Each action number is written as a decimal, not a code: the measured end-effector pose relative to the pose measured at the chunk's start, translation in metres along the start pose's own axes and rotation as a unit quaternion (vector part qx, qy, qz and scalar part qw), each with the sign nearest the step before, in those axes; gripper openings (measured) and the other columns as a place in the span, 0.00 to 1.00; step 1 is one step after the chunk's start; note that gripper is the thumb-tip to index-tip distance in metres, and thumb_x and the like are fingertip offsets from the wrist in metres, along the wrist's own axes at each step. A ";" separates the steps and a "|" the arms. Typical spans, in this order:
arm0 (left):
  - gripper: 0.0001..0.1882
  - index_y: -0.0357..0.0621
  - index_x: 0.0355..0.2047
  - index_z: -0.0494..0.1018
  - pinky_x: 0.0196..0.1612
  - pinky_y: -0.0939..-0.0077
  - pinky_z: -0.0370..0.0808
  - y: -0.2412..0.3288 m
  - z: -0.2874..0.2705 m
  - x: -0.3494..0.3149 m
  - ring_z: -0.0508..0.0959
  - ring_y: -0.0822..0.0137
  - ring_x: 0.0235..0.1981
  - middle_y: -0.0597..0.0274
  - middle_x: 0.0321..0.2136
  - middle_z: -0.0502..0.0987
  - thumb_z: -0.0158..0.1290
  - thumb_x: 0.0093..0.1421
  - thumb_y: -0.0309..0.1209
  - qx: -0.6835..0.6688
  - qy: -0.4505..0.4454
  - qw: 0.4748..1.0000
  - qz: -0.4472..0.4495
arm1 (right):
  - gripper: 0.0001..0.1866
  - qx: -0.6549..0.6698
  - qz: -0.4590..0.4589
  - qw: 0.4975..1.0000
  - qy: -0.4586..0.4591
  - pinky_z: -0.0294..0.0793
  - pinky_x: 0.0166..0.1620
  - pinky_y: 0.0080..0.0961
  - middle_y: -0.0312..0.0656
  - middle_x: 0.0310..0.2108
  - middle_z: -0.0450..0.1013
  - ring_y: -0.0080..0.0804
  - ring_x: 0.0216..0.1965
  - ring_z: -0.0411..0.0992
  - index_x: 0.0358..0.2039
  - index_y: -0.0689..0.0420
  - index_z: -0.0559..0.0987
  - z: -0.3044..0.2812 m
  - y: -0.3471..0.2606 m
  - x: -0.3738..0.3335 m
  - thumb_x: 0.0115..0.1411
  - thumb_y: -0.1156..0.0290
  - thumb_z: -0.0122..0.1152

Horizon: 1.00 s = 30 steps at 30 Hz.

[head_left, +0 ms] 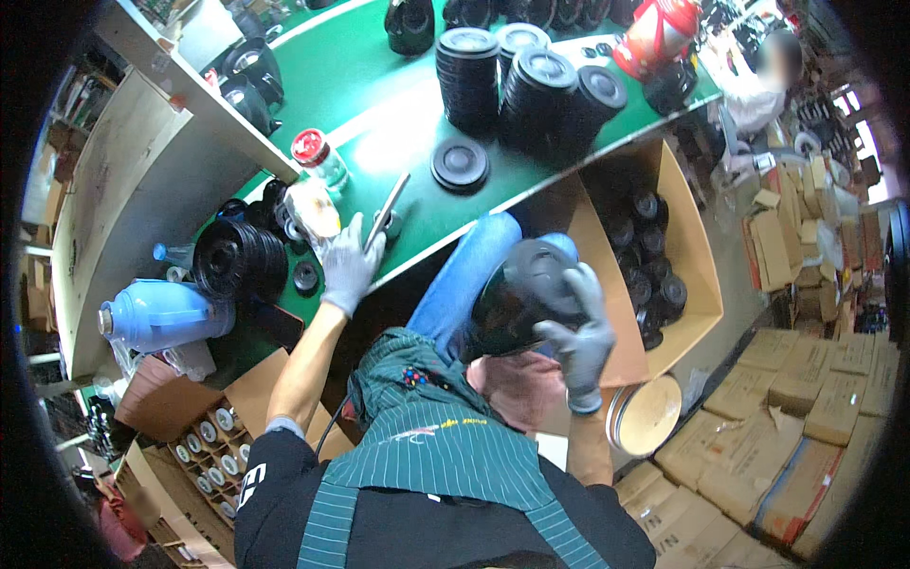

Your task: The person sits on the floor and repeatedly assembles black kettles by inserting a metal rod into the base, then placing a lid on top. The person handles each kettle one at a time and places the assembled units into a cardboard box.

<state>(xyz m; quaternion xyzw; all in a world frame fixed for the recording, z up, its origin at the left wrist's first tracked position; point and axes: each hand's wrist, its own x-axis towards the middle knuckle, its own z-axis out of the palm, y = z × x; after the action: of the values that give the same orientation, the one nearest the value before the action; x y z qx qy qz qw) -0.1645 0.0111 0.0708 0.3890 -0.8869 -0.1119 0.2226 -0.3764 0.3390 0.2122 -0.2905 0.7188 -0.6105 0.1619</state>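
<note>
My right hand [580, 337], in a grey glove, grips a black round plastic part [519, 294] held over my lap, beside my knee in blue jeans. My left hand [349, 266], also gloved, rests on the edge of the green table [379, 133] with its fingers around a flat metal tool [387, 211] that lies pointing up the table. A roll of tape [313, 211] lies just left of that hand. A small black ring [305, 277] sits below it.
Stacks of black lids [517, 81] stand on the table, with one lid [460, 164] lying flat and a red-capped jar [320, 156] nearby. An open cardboard box [697, 275] of black parts sits at my right. A blue jug [161, 315] lies at left. Sealed cartons [796, 427] cover the floor.
</note>
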 end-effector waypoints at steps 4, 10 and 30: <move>0.43 0.52 0.69 0.70 0.68 0.37 0.69 0.038 -0.073 -0.017 0.71 0.34 0.67 0.34 0.69 0.66 0.73 0.56 0.48 -0.160 0.040 0.947 0.275 | 0.29 0.237 0.105 0.963 0.071 0.72 0.68 0.31 0.44 0.62 0.76 0.32 0.63 0.73 0.68 0.68 0.73 0.009 0.045 0.039 0.72 0.64 0.61; 0.41 0.55 0.59 0.68 0.63 0.36 0.76 0.055 -0.061 0.013 0.72 0.28 0.66 0.27 0.70 0.62 0.79 0.50 0.45 -0.292 0.116 0.913 0.261 | 0.31 0.364 0.259 0.883 -0.143 0.71 0.70 0.44 0.43 0.69 0.71 0.38 0.67 0.71 0.71 0.53 0.70 0.104 0.089 0.099 0.77 0.49 0.43; 0.32 0.71 0.60 0.81 0.69 0.51 0.71 0.003 0.088 0.454 0.74 0.38 0.64 0.39 0.67 0.70 0.72 0.53 0.45 -0.114 0.131 0.982 0.069 | 0.44 0.443 0.410 0.759 -0.244 0.64 0.75 0.51 0.58 0.75 0.63 0.54 0.73 0.65 0.79 0.62 0.56 0.084 0.147 0.089 0.78 0.38 0.41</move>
<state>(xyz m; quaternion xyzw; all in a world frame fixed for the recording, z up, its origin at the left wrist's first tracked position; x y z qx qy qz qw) -0.4805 -0.3206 0.1343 0.3100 -0.8566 -0.1444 0.3864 -0.4290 0.2306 0.0630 -0.0028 0.3553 -0.6442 0.6773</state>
